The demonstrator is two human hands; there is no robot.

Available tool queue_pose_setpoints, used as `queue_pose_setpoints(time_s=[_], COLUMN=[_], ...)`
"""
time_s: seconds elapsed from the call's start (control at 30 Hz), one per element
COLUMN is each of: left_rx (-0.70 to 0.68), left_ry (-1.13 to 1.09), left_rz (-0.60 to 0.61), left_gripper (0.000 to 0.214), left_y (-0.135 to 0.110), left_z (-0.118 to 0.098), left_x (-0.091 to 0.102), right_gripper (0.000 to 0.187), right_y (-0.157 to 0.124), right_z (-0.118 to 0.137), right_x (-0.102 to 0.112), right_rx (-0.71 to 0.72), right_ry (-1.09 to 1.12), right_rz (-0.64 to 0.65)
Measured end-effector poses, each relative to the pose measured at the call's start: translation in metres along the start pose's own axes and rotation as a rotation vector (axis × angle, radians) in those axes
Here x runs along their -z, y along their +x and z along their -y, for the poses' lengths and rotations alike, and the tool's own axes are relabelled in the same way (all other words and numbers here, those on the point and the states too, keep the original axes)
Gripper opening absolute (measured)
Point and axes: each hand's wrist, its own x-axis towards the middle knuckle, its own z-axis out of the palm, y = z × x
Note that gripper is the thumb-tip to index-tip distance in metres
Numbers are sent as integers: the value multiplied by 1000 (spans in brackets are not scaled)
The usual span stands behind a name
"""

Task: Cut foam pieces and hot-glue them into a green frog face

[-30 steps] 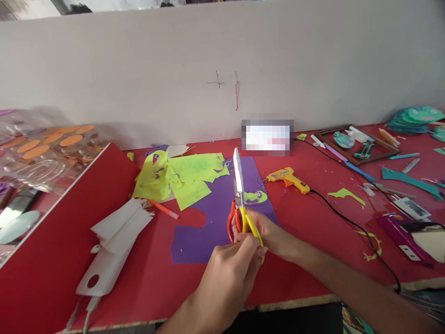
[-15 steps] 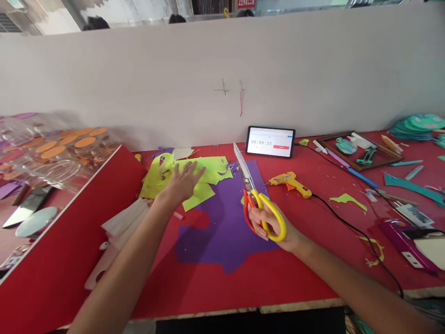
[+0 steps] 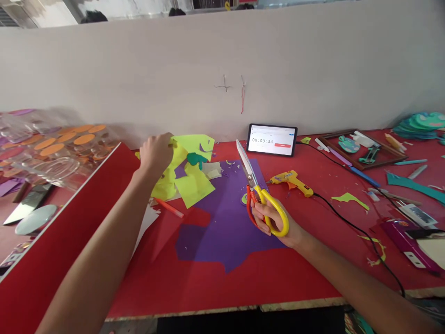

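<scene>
My left hand is closed on the edge of a yellow-green sheet, lifting it at the back left. Under it lie more yellow-green pieces, a dark green scrap and a pale scrap. In my right hand is a pair of scissors with one yellow and one red handle, blades pointing up and away. The blades look closed or nearly so. Below the scissors a large purple sheet is spread on the red table. An orange-red pen lies left of it.
A yellow glue gun with a black cord lies right of the scissors. Behind stands a tablet showing a timer. A brown tray and a magenta device are at the right. A red divider borders the left.
My left hand has moved left and back, from lying spread on the yellow-green sheets to gripping and raising one, exposing the dark green scrap. My right hand and the scissors have barely moved.
</scene>
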Motion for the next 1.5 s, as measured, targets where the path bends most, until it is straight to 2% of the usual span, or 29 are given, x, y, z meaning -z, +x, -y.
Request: queue_pose_setpoints(time_s=[0.1, 0.17, 0.3, 0.37, 0.43, 0.47, 0.53, 0.57, 0.63, 0.8, 0.9, 1.0, 1.17, 1.3, 1.5], left_rx=[28, -8, 25, 69, 68, 25, -26, -54, -140, -229, -227, -187, -119, -137, -186], left_ry=[12, -15, -51, -36, -17, 4, 36, 41, 42, 94, 166, 190, 153, 127, 112], left_rz=[-36, 2, 131, 140, 50, -33, -203, -229, -183, 81, 116, 108, 148, 94, 205], left_gripper=[40, 44, 43, 45, 55, 56, 49, 44, 37, 35, 42, 41, 40, 41, 44], left_y=[11, 23, 44, 44, 33, 26, 8, -1, -15, -35, -44, -46, -35, -28, -30], left_z=[7, 12, 19, 20, 17, 15, 9, 6, 0, -14, -17, -16, -15, -17, -17], left_x=[17, 19, 6, -2, -9, -11, -13, -14, -17, -41, -59, -69, -72, -75, -82], right_gripper=[32, 33, 33, 33, 33, 33, 32, 31, 30, 30, 30, 32, 43, 50, 57], right_y=[-1, -2, -2, -2, -1, 0, 1, 1, 1, 1, 1, 1, -3, -6, -3], right_z=[1, 2, 2, 2, 2, 2, 1, 1, 1, 3, 4, 0, -10, -11, -13], right_x=[-1, -2, -3, -3, -2, -2, -1, 0, 0, -2, -3, -1, 7, 7, 5], right_rx=[-7, -2, 19, 25, 27, 26, 27, 28, 23, -11, -23, -41, -21, -14, -29], right_ry=[-4, -7, -19, -27, -38, -43, -44, -41, -37, -58, -65, -43, 2, -26, -37], right_rz=[-8, -10, -16, -11, -5, -6, -12, -13, -6, -4, -16, -9, 99, 175, 162])
